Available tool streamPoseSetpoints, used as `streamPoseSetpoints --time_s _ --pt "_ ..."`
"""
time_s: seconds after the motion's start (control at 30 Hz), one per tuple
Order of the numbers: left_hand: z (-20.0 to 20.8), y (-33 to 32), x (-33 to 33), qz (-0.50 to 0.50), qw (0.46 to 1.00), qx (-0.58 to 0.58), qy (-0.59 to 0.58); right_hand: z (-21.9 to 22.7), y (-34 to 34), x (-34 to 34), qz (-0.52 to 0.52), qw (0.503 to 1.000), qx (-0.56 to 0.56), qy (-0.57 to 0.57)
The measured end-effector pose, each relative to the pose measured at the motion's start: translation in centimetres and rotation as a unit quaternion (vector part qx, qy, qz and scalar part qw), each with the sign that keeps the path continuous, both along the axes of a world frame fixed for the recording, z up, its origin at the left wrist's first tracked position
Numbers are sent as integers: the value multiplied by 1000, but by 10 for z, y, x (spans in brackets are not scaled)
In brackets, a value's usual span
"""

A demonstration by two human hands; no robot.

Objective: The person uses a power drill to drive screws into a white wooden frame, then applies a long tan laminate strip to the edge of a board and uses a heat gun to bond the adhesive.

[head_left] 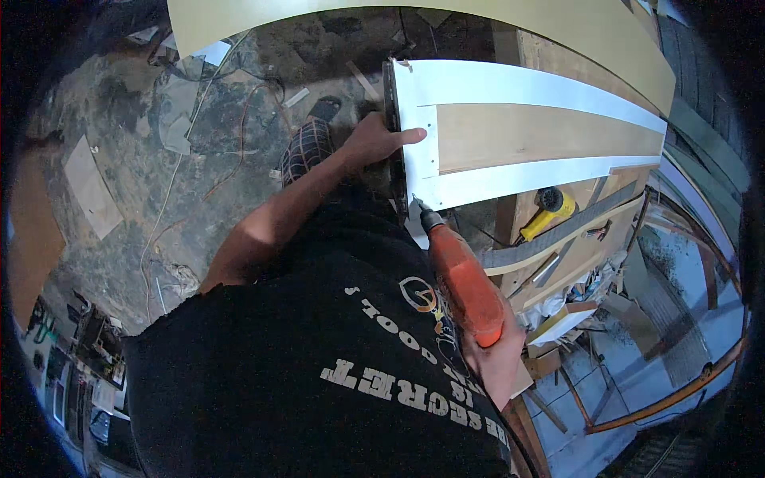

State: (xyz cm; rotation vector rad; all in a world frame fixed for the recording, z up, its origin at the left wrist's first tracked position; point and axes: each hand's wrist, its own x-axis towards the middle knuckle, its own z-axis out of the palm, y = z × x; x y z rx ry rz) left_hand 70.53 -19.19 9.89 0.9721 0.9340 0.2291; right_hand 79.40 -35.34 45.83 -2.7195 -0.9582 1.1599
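Observation:
A white-framed wooden panel (510, 183) with a bare plywood middle (518, 131) extends to the right in front of me. My left hand (378, 142) grips its left end, thumb on the white face and fingers over the dark outer edge, partly hidden. In my right hand (496, 358) is an orange power drill (466, 287), held by its rear. The drill's black chuck (429, 217) points at the near left corner of the white frame, where the tip seems to touch. Small dark dots, like screw holes, mark the frame's left strip.
A yellow power tool (550, 211) rests on the wooden bench (586, 263) beyond the drill. Long cords (171, 191) trail over the stained floor (119, 135) at left, among loose board scraps (92, 187). Offcuts (558, 327) pile up at right. A large pale sheet (414, 12) spans the far side.

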Motion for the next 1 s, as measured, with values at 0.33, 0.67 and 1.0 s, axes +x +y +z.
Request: streamPoseSetpoints --time_s 0.33,0.67,1.0 --pt "7 -3 -12 29 999 -1 30 -4 -1 5 -17 1000 -11 21" --pt "18 -1 -13 19 998 11 56 -5 -2 9 -12 1000 -13 22" --pt "7 -2 -11 -4 997 24 69 -1 6 7 29 999 -32 5"
